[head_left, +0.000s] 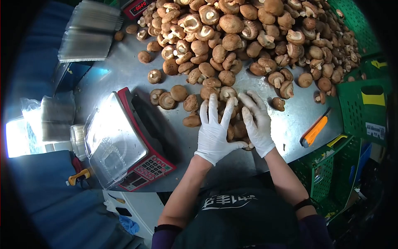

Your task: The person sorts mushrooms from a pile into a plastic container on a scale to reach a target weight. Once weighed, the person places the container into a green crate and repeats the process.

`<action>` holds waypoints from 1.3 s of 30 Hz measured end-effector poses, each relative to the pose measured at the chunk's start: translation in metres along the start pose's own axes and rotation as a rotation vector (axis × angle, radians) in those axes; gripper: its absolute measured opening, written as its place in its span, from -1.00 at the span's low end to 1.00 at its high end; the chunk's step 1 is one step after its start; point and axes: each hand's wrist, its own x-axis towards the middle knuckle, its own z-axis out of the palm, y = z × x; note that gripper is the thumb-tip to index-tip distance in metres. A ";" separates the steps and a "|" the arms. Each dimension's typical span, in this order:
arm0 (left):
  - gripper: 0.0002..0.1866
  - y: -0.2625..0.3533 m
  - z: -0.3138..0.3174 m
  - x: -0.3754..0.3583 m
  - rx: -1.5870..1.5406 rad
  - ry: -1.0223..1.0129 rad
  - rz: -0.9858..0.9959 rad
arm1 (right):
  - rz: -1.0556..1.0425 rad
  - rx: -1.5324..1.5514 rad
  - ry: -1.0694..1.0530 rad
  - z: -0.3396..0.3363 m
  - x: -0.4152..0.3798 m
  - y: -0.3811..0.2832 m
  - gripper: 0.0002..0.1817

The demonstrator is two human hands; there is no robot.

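Observation:
Both my hands wear white gloves and rest flat on a small cluster of brown mushrooms (237,129) near the front of the metal table (124,68). My left hand (214,132) lies with fingers spread over the cluster's left side. My right hand (258,123) covers its right side, fingers apart. A big heap of mushrooms (248,37) fills the far half of the table, with loose ones (179,93) scattered just beyond my fingertips. Neither hand grips anything that I can see.
A red scale (146,162) carrying a clear plastic tray (111,139) stands left of my hands. An orange box cutter (315,130) lies to the right. Green crates (365,108) line the right side. Stacks of clear trays (89,31) sit at the far left.

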 end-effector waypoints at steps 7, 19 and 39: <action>0.09 0.007 0.023 -0.055 -0.009 0.094 0.069 | -0.187 -0.275 -0.016 -0.007 -0.050 0.001 -0.38; 0.21 -0.011 -0.018 0.005 -0.040 -0.134 -0.079 | 0.108 0.158 0.190 0.027 -0.009 -0.014 -0.64; 0.12 -0.021 0.002 -0.053 -0.354 0.058 0.009 | 0.062 0.081 0.261 0.042 -0.068 -0.015 -0.65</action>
